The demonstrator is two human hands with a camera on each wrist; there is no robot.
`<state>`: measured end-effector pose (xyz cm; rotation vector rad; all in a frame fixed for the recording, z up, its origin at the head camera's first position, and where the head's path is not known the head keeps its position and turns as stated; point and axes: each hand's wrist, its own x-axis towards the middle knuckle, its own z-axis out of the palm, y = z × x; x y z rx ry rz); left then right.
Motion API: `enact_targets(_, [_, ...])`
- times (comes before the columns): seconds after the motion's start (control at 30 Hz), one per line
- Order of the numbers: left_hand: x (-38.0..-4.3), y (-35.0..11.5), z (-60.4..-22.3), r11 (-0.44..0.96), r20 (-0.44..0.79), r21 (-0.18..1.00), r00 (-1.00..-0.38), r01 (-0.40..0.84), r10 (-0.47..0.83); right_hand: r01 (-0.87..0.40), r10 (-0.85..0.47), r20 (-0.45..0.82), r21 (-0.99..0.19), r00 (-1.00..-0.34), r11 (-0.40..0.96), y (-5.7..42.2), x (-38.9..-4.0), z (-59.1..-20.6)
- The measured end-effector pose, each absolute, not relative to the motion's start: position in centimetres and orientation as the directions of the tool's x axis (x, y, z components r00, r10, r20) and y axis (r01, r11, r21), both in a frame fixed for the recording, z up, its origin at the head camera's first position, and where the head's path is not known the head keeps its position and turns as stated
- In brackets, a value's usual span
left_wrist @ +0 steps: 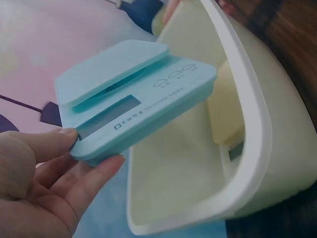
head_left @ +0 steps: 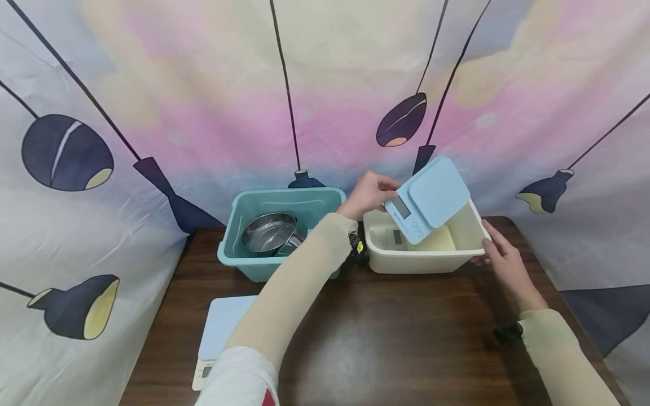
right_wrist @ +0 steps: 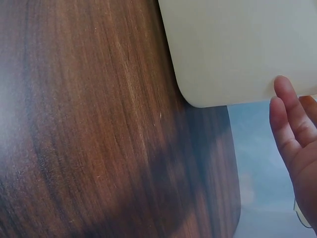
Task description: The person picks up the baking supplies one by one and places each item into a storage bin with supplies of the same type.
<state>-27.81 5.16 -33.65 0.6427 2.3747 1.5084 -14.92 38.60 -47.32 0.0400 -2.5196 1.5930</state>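
Note:
My left hand [head_left: 369, 194] pinches a light-blue kitchen scale [head_left: 439, 194] by its display end, thumb on top and fingers beneath. The scale is held tilted above the cream plastic bin [head_left: 416, 263], partly over its opening. Inside the bin lies a pale yellow kitchen scale [head_left: 443, 239], its small display visible beside the blue one. At the bin's right end, my right hand [head_left: 508, 270] holds the rim corner. In the right wrist view, its fingers [right_wrist: 290, 106] rest against the bin's outer wall.
A teal bin [head_left: 254, 261] on the left contains a round metal strainer or pan [head_left: 269, 232]. Another scale [head_left: 223, 327] with a pale blue top lies on the brown wooden table [head_left: 396, 338], partly behind my left sleeve. A patterned cloth [head_left: 213, 84] hangs behind the table.

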Motion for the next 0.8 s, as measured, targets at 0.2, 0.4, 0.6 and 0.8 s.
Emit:
enact_targets(0.2, [-28.3, 5.7, -35.5, 0.439, 0.033, 0.853, -0.869, 0.282, 0.493, -0.119, 0.06, 0.157, -0.903, -0.986, 0.412, 38.7, -15.0, -47.6])
enact_targets(0.4, [-28.8, 6.3, -37.1, 0.479, 0.009, 0.831, -0.867, 0.283, 0.497, -0.134, 0.059, 0.174, -0.897, -0.983, 0.422, 38.8, -15.3, -47.8])
enact_targets(0.6, [-28.8, 6.8, -38.4, 0.54, 0.009, 0.778, -0.865, 0.322, 0.502, -0.136, 0.06, 0.179, -0.893, -0.982, 0.428, 38.8, -15.2, -47.7])
enact_targets(0.8, [-28.5, 7.2, -39.1, 0.556, -0.019, 0.762, -0.847, 0.331, 0.53, -0.122, 0.071, 0.17, -0.89, -0.983, 0.439, 38.6, -15.1, -47.8])
